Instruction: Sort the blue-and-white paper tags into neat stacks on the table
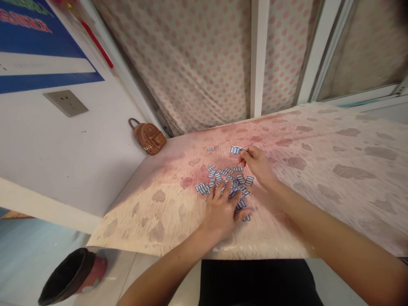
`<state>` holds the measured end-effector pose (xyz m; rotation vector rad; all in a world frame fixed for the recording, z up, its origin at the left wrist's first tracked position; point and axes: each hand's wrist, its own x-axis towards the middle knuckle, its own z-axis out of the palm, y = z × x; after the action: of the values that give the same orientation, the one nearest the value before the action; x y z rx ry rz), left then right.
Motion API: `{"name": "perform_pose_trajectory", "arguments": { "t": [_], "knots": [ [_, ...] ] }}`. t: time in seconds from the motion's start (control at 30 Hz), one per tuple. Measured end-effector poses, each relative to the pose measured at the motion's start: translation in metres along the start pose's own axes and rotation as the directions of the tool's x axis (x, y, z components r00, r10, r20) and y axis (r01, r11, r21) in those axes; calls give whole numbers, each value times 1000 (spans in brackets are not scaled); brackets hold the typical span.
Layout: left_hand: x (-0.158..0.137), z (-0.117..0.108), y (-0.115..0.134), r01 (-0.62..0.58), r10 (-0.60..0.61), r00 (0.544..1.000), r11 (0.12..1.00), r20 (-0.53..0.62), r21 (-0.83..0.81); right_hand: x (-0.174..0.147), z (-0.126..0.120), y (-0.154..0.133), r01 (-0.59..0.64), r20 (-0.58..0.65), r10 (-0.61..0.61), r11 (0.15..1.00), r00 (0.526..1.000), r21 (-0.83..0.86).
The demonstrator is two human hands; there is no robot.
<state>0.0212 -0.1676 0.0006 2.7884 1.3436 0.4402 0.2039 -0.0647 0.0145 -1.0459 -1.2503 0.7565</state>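
A loose heap of small white cards with blue markings (219, 175) lies on the patterned tablecloth. My left hand (222, 206) rests palm down on the heap, its fingers spread and covering part of it. Beyond the heap, my right hand (255, 161) pinches one blue-and-white card (235, 150) between thumb and fingertips. That card's right end is hidden by the fingers. Another small card (211, 149) lies by itself on the cloth, left of my right hand. What is printed on the cards is too small to read.
A brown backpack-shaped bag (150, 138) sits at the table's far left corner against the wall. The tablecloth (331, 148) stretches off to the right. A dotted curtain (204, 63) hangs behind the table. On the floor at left stands a dark-lined bin (91, 276).
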Motion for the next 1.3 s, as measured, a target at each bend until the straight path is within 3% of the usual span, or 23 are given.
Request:
{"name": "perform_pose_trajectory", "arguments": {
  "t": [0.27,0.5,0.67,0.8,0.97,1.13,1.3],
  "knots": [
    [0,-3,4,29,-29,999,999,15,-39,1,1,4,5,5,-5,1000,1000,27],
    [12,3,5,-49,48,999,994,-12,-100,1,2,4,-3,3,3,999,1000,33],
    [44,2,-4,85,-91,995,990,-45,-116,1,2,5,-6,-6,7,999,1000,32],
    [68,6,-9,136,-135,991,981,16,-139,1,1,4,2,-9,-2,1000,1000,30],
    [82,12,-18,174,-151,983,944,102,-282,0,0,2,-1,-16,1,1000,1000,19],
    [84,22,-26,228,-183,974,818,137,-528,2,-2,3,7,-48,-6,1000,999,20],
    [87,18,-44,197,-316,948,512,30,-836,2,-3,4,31,-78,-31,1000,996,-2]
  ]
}}
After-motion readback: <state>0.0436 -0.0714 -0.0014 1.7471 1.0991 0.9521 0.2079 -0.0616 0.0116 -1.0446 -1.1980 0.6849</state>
